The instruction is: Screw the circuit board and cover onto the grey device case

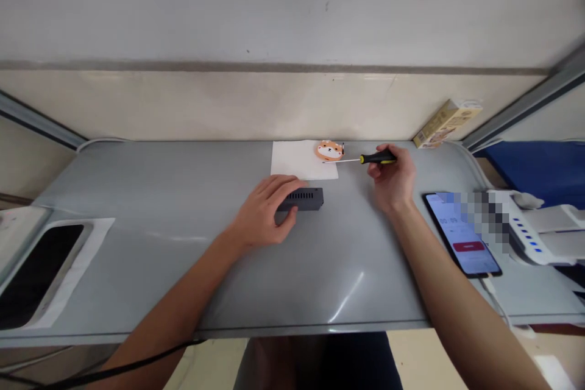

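Note:
My left hand (265, 210) is closed over the left end of a small dark box with vent slots (305, 199) that lies on the grey table (183, 244). Further right, my right hand (392, 180) grips a screwdriver (365, 159) by its black and yellow handle. Its thin metal shaft points left toward an orange and white animal-face disc (329, 150). The disc rests on the right corner of a white sheet (295, 159) at the back of the table, just behind the box.
A phone with a lit screen (461, 234) lies at the right, beside a white device with blue lights (532, 231). A yellow carton (445, 124) leans against the wall at the back right. At the left edge sits a white tray with a dark inset (41, 271).

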`<state>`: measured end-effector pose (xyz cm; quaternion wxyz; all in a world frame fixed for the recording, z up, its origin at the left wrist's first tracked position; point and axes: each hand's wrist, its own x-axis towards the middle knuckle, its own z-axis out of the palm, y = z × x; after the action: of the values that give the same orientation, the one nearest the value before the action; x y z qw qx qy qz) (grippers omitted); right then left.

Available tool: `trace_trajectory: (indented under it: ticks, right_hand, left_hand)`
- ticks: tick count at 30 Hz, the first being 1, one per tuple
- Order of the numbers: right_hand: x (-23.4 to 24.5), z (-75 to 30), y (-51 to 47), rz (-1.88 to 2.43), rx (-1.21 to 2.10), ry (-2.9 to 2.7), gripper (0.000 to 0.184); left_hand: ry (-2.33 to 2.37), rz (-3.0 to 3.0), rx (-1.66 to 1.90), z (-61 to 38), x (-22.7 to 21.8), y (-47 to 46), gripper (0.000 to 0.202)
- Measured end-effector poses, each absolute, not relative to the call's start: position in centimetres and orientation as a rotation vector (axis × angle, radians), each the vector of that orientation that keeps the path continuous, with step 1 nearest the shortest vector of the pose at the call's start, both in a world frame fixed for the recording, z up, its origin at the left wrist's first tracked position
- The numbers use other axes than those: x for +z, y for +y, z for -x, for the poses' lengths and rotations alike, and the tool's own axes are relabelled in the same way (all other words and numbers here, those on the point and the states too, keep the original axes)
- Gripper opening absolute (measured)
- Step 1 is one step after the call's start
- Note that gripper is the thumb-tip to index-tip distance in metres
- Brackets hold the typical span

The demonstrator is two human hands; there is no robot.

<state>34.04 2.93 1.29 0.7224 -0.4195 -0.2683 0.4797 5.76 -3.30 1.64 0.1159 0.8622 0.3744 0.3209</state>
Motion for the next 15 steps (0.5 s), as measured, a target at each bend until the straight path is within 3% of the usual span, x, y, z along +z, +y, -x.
trace_trajectory:
  ticks: [6,15]
  right_hand:
    - [2.1,-34.6,2.5,1.091,0.757,-0.788,0.044]
    - [2.8,-33.1,-2.3,1.166,0.291,-1.048,0.040]
  left_hand:
    - [1.201,-1.998,0.881,-4.3,1.2,-2.2,0.031]
    - [1.314,-1.767,0.834,-5.1,0.1,-1.2,0.035]
